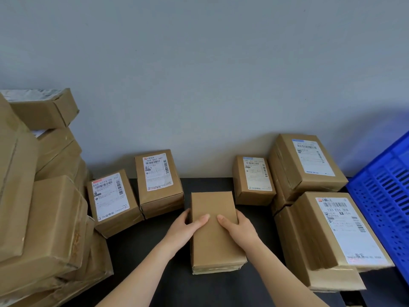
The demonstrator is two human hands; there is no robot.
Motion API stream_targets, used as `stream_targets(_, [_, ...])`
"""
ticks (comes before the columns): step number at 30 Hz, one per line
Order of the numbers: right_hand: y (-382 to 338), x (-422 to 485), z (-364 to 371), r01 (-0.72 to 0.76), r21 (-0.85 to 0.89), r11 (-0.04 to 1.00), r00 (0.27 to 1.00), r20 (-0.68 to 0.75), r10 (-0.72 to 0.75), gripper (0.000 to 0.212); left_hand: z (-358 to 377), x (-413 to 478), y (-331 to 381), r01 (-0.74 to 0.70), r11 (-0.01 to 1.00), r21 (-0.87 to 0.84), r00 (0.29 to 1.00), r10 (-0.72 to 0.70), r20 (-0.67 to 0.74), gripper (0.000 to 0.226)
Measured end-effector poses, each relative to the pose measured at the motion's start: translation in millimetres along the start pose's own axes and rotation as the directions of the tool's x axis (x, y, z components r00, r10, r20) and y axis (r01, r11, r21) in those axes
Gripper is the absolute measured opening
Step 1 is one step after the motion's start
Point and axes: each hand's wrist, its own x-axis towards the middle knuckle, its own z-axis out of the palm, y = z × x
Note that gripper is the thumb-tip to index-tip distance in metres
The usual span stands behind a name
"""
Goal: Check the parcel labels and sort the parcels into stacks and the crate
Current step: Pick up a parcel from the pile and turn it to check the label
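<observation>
on the table, the middle parcel lies between a pile of parcels at left and a near stack and far stack at right. behind it sit a pair of parcels to the left and a lone parcel to the right. the crate stands rightmost, beside the stacks.

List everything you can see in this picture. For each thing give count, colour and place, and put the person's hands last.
plain parcel: one, brown, no label showing, centre of the table, held
labelled parcels: five, brown with white labels face up; two left of centre (second), one right of centre, two topping stacks at right
parcel pile: several, count unclear, brown, far left
crate: one, blue, right edge
table: one, black, under the parcels
wall: one, grey, behind
hands: two, left hand and right hand, gripping the plain parcel's sides
</observation>
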Motion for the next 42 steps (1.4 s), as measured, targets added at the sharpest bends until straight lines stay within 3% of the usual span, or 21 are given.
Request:
stream_targets(4, [1,0,-3,-0.064,0.114,0.991,0.997,0.047,0.060,0.077,-2,0,2,-0.008,1.000,-0.016,1.000,0.008,-0.004,0.105])
stream_targets(11, [-5,-3,-2,-0.086,0.164,0.983,0.995,0.069,0.075,0.074,-6,2,5,0.043,0.996,-0.075,0.999,-0.043,0.004,0.087])
stream_targets(17, [-8,-1,-1,-0.079,0.163,0.984,0.995,0.066,0.069,0.069,-11,6,9,0.076,0.992,-0.097,0.997,-0.075,0.011,0.091])
stream_targets(24, [-19,-2,-2,0.025,-0.055,0.998,0.999,-0.038,-0.027,0.069,-13,6,14,0.121,0.986,-0.114,0.993,-0.119,0.024,0.098])
stream_targets(29, [-25,-4,-6,0.093,-0.134,0.987,0.990,-0.089,-0.105,0.076,-13,7,19,0.076,0.983,-0.170,0.993,-0.089,-0.072,0.070])
stream_targets(33, [-28,-3,-7,0.069,-0.070,0.995,0.994,-0.084,-0.075,0.078,-12,10,17,0.021,0.994,-0.107,0.981,-0.041,-0.187,0.066])
stream_targets(42, [-31,7,-8,-0.138,0.248,0.959,0.990,0.060,0.127,0.090,-2,10,31,-0.076,0.997,0.030,0.961,0.081,-0.263,0.066])
